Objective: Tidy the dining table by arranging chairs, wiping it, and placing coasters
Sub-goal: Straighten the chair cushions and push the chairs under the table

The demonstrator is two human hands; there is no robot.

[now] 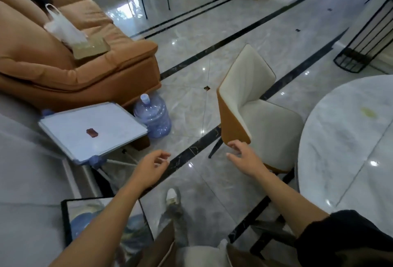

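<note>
There goes the right hand (244, 156), out at the near corner of the white chair (261, 118) and its tan back, fingers spread, gripping nothing; I can't tell if it touches. The left hand (152, 165) hangs over the floor, relaxed and empty. The chair stands angled just beside the round marble table (350, 139), which has a yellowish stain (368, 112)

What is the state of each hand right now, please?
Left hand: open, fingers relaxed, holding nothing.
Right hand: open, fingers spread beside the chair back, gripping nothing.
</note>
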